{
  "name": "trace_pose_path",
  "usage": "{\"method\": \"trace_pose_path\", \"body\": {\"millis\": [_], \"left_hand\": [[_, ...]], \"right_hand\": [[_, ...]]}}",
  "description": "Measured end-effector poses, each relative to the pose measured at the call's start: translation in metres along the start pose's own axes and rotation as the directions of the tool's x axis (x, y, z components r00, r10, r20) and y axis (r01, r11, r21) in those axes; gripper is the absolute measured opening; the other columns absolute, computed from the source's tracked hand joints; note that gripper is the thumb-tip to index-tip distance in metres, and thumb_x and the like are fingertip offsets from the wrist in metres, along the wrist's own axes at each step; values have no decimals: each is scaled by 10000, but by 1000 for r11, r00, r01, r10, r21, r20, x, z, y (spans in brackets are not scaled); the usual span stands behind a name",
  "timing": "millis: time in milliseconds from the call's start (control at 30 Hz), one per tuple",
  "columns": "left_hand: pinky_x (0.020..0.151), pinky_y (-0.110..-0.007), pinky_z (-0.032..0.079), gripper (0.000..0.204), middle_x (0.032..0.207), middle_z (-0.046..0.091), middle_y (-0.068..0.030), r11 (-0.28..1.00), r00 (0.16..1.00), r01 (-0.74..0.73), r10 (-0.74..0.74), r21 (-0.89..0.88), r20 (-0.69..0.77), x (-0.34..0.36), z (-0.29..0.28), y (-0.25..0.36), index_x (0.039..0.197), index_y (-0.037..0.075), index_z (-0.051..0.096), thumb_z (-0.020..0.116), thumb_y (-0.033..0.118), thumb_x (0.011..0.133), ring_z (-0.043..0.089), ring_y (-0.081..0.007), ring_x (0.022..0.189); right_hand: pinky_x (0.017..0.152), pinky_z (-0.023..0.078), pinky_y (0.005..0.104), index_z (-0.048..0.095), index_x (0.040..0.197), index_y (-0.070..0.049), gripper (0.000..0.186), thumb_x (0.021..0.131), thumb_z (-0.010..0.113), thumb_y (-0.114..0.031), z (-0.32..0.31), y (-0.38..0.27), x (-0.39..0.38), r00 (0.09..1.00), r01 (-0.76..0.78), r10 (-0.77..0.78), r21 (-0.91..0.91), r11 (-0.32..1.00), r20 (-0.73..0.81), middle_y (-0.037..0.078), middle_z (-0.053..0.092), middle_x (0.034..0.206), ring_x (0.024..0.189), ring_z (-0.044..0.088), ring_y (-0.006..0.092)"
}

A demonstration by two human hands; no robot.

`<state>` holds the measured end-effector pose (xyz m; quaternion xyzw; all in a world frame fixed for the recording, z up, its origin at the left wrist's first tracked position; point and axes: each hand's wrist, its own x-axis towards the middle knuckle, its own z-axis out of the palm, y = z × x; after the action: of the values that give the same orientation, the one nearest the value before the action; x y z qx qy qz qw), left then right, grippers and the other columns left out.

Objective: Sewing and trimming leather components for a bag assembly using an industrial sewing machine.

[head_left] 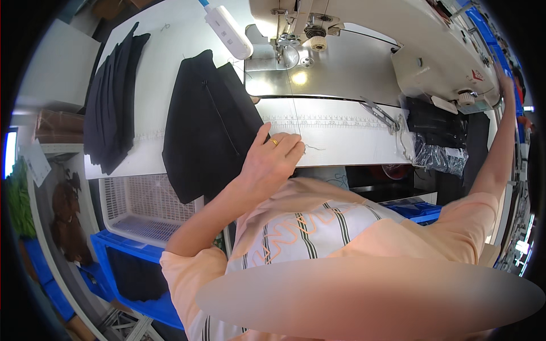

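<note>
In the head view, a flat black cloth piece with a thin slit-like line [196,131] lies left of the cream-white sewing machine [406,42], clear of its needle, so any stitching there appears paused; a fanned stack of dark cloth pieces [111,108] lies farther left of the machine, and which seams are finished or remaining cannot be told. In front of the machine, the left hand [272,160] has bent, slightly parted fingers at the cloth's right edge, any pinch unclear. The right arm stretches out to the machine's right end, its hand [505,82] too blurred to read.
</note>
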<state>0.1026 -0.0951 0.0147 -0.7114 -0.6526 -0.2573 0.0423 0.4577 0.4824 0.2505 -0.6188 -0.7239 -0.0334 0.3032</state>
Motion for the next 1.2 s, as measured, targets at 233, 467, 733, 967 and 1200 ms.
{"method": "trace_pose_path", "body": {"millis": [233, 467, 733, 967, 1200], "left_hand": [[957, -489, 423, 241, 1001, 637, -71, 995, 998, 61, -59, -81, 26, 13, -5, -6, 973, 39, 650, 644, 42, 732, 633, -225, 918], [954, -472, 439, 151, 975, 645, -42, 997, 997, 82, -82, -5, 2, 27, 1, -26, 927, 54, 671, 649, 42, 778, 641, -220, 887], [945, -462, 438, 154, 989, 653, -48, 990, 997, 60, -54, -130, 49, 25, -4, -27, 948, 64, 672, 664, 66, 794, 637, -234, 901], [935, -419, 430, 259, 1065, 660, -68, 935, 984, 125, -74, -333, 161, 23, -14, -25, 1047, 76, 680, 687, 107, 790, 607, -267, 990], [956, -394, 425, 360, 1076, 666, -98, 956, 970, 108, -41, -273, 241, 16, -59, -16, 1123, 99, 679, 708, 116, 765, 547, -305, 1134]], "right_hand": [[914, 457, 298, 564, 1230, 75, 561, 904, 611, -379, 76, 118, -62, 978, -10, 197, 921, 390, -73, 162, 641, 1140, 1127, 584, 218], [908, 471, 349, 565, 1220, 69, 594, 893, 615, -425, 23, 92, -42, 897, -333, 441, 676, 657, 14, 145, 650, 1092, 1033, 620, 239], [905, 482, 329, 607, 1138, 93, 616, 887, 599, -469, 95, 86, -133, 938, 88, 316, 978, 191, -146, 150, 648, 1085, 1010, 625, 244], [926, 482, 367, 508, 1248, 93, 537, 942, 544, -347, 41, 71, -70, 967, -195, 256, 674, 712, 10, 175, 596, 1186, 1092, 592, 264], [962, 460, 414, 472, 1286, 77, 497, 953, 517, -289, 73, 75, -128, 887, -72, 461, 994, 80, 27, 182, 553, 1246, 1104, 578, 307]]}}
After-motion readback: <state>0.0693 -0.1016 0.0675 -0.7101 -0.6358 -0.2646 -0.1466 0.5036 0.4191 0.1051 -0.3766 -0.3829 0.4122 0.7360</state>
